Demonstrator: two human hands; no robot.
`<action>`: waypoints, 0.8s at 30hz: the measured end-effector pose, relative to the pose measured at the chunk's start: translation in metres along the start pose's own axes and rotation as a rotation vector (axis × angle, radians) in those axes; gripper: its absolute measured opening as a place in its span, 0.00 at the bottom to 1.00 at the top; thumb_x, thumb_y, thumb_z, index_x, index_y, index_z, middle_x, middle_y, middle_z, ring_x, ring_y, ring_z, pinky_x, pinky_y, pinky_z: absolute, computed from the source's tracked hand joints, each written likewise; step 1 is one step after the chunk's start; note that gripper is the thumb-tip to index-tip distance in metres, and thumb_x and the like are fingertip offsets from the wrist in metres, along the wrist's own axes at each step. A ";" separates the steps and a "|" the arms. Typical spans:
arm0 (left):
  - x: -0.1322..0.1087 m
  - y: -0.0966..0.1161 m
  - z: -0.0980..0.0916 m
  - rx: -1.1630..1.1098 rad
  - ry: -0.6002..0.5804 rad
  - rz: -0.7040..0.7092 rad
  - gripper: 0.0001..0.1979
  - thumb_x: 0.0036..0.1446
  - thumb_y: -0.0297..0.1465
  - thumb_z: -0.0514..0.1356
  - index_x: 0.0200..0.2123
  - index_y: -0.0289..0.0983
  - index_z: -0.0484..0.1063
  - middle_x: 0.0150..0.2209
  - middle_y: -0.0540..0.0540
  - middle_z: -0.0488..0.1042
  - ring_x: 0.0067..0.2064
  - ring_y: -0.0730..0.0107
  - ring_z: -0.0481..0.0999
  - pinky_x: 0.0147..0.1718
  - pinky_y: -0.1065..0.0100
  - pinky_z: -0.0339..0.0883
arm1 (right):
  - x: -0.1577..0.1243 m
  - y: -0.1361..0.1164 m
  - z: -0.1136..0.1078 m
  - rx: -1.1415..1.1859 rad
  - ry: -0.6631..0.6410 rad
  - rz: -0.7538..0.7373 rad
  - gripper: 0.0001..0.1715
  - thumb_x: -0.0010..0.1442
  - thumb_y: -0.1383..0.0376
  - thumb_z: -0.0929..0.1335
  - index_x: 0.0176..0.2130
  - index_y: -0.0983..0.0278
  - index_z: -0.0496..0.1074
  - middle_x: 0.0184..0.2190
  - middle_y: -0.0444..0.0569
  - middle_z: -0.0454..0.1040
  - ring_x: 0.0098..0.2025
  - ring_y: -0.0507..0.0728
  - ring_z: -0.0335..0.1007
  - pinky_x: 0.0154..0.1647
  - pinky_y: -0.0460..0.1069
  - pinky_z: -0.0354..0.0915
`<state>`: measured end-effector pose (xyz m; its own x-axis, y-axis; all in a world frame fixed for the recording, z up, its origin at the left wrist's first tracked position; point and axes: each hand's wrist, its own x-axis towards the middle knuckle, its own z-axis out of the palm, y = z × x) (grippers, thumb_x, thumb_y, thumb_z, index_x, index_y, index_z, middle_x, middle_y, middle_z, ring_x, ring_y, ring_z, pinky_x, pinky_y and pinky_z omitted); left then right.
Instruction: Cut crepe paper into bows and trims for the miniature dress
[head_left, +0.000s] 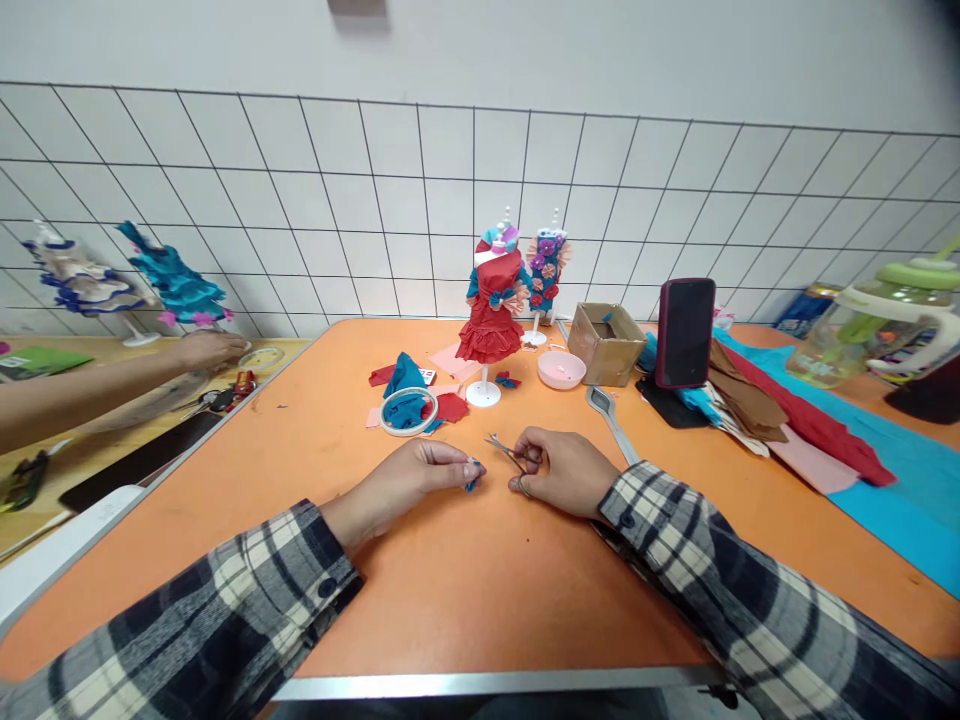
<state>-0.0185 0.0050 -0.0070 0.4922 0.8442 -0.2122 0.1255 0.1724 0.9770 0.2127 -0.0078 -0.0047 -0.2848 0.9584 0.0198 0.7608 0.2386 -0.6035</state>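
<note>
Clock centred between the hands, twelve toward the tiled wall (397, 215); catalogued from my remote seat.

Item: left hand (416, 475), nine o'clock. I see thumb and fingers pinching a small blue cloth piece (472, 476), which lies just above the orange table (480, 590) at the clock's centre.

Item: right hand (570, 470), three o'clock. I read its fingers as curled about the handles of the scissors (504, 450); the blades point to ten, apart from the cloth piece.

Item: red dress (491, 305) on a white stand, twelve; red-and-blue bow (508, 380) beside its base.

Item: flowered blue dress (544, 275), one, farther back.

Item: round hoop (384, 412), ten to eleven, over blue cloth (405, 374) and near red scraps (452, 407).

Item: pink bowl (561, 371), one, just beside a cardboard box (606, 350).

Item: upright phone (685, 335), two; layered cloth (817, 420) beyond it.

Item: another person's hand (214, 350), ten, at the neighbouring wooden table (161, 400).
</note>
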 end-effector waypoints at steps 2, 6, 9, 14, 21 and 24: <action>0.001 -0.002 -0.001 -0.093 0.018 0.006 0.10 0.46 0.35 0.69 0.32 0.37 0.81 0.37 0.45 0.81 0.39 0.66 0.76 0.45 0.68 0.65 | 0.001 0.003 -0.003 -0.132 0.059 0.001 0.19 0.46 0.59 0.74 0.39 0.62 0.73 0.33 0.45 0.73 0.34 0.54 0.67 0.35 0.48 0.58; -0.001 0.002 0.000 -0.261 0.048 -0.016 0.10 0.46 0.33 0.69 0.34 0.36 0.81 0.41 0.44 0.81 0.42 0.67 0.76 0.46 0.69 0.67 | 0.002 0.010 -0.005 -0.234 0.104 -0.001 0.17 0.46 0.58 0.74 0.37 0.61 0.75 0.41 0.50 0.71 0.41 0.57 0.67 0.40 0.50 0.60; -0.003 0.005 0.002 -0.350 0.045 -0.035 0.09 0.46 0.32 0.70 0.33 0.35 0.81 0.43 0.43 0.80 0.41 0.68 0.77 0.45 0.69 0.69 | 0.005 0.016 -0.004 -0.246 0.085 0.051 0.13 0.47 0.56 0.74 0.32 0.60 0.76 0.41 0.50 0.70 0.38 0.56 0.67 0.38 0.50 0.60; -0.006 0.008 0.003 -0.417 0.024 -0.037 0.08 0.47 0.30 0.69 0.33 0.34 0.80 0.42 0.43 0.80 0.42 0.67 0.77 0.46 0.67 0.70 | 0.007 0.018 -0.006 0.009 -0.085 0.251 0.34 0.49 0.59 0.73 0.55 0.58 0.67 0.24 0.42 0.69 0.26 0.53 0.66 0.26 0.47 0.56; -0.006 0.006 0.002 -0.375 -0.066 -0.036 0.09 0.51 0.31 0.67 0.37 0.35 0.80 0.41 0.43 0.79 0.45 0.65 0.76 0.51 0.64 0.66 | 0.006 0.013 -0.008 0.149 0.018 0.139 0.30 0.52 0.66 0.69 0.55 0.63 0.66 0.28 0.44 0.75 0.26 0.51 0.67 0.28 0.47 0.60; -0.005 0.004 0.003 -0.169 -0.121 -0.030 0.14 0.47 0.30 0.69 0.40 0.36 0.79 0.43 0.44 0.79 0.42 0.67 0.75 0.48 0.67 0.65 | 0.003 0.007 -0.005 0.043 0.207 -0.199 0.21 0.57 0.66 0.66 0.51 0.60 0.71 0.36 0.47 0.76 0.32 0.52 0.68 0.35 0.48 0.63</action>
<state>-0.0181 -0.0001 -0.0022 0.5916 0.7721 -0.2319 0.0004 0.2874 0.9578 0.2197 -0.0024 -0.0052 -0.2977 0.9060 0.3009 0.6751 0.4227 -0.6047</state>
